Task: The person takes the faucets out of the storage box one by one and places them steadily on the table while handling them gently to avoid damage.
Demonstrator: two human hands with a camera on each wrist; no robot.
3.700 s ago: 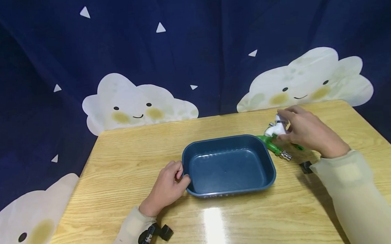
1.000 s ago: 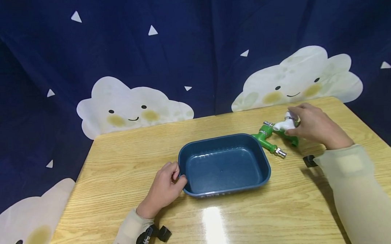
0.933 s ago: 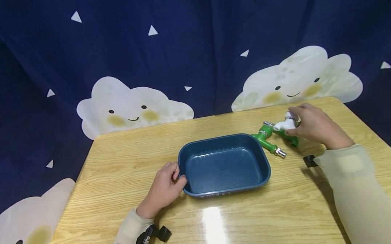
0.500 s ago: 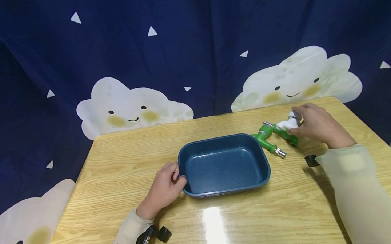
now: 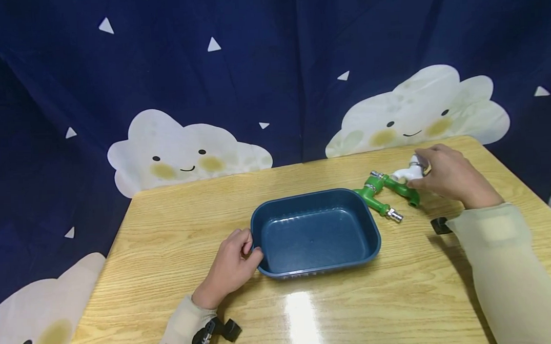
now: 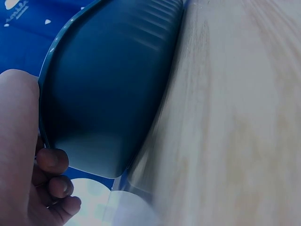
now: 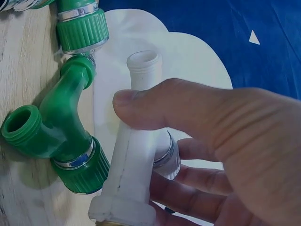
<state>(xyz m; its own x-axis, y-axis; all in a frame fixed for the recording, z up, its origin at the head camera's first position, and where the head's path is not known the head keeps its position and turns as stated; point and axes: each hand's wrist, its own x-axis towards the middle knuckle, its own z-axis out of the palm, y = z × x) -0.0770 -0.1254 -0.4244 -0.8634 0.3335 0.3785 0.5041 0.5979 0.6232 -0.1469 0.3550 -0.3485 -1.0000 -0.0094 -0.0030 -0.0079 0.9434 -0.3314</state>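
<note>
My left hand [image 5: 229,269] grips the left rim of a dark blue plastic basin [image 5: 313,242]; in the left wrist view its curled fingertips [image 6: 52,161] show at the rim. The basin stands on the table with nothing in it. At the back right, my right hand [image 5: 453,177] holds a white plastic water tap [image 5: 411,172]. The right wrist view has the thumb across the white tap's body [image 7: 127,160], with the other fingers behind it. Just left of it lie two green taps: one with a metal nozzle [image 5: 373,194] beside the basin, the other [image 5: 402,188] nearer my hand.
The wooden table [image 5: 185,217] reaches back to a dark blue curtain [image 5: 271,74] printed with clouds and triangles. Black wrist-camera mounts [image 5: 231,329] hang at both sleeves, close over the tabletop.
My right hand has moved right with the white tap, from over the green taps to beside them, so more of both shows. My left hand keeps its hold on the basin.
</note>
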